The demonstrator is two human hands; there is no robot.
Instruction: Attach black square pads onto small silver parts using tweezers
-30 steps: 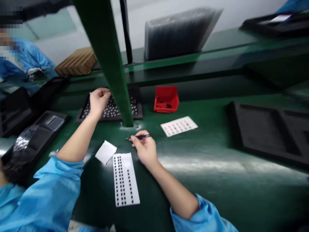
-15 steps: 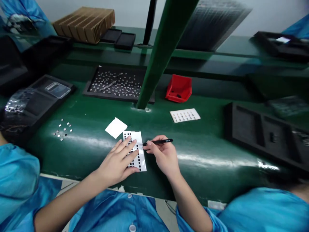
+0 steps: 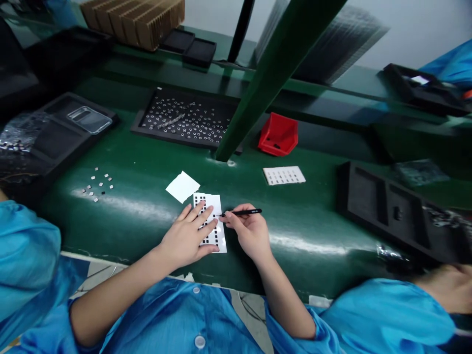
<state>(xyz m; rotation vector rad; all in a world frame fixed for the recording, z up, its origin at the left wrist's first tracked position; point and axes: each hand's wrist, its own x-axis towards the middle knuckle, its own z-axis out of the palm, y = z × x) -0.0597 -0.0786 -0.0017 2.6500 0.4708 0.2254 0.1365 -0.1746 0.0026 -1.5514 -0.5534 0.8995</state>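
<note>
Since half a second ago the left hand (image 3: 188, 236) stays spread flat on the dotted sheet (image 3: 213, 223), at six o'clock on the green bench (image 3: 313, 216). The right hand (image 3: 248, 231) has edged closer, pinching black tweezers (image 3: 241, 213), tip now touching the sheet's edge, so picking looks underway.

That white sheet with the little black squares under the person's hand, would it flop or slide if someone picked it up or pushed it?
The white sheet looks thin and flat, so it would probably bend when lifted by one end. It lies on the smooth, shiny green table, so it would likely slide easily; the left hand lies flat on it, perhaps for that reason. It seems very light.
</note>
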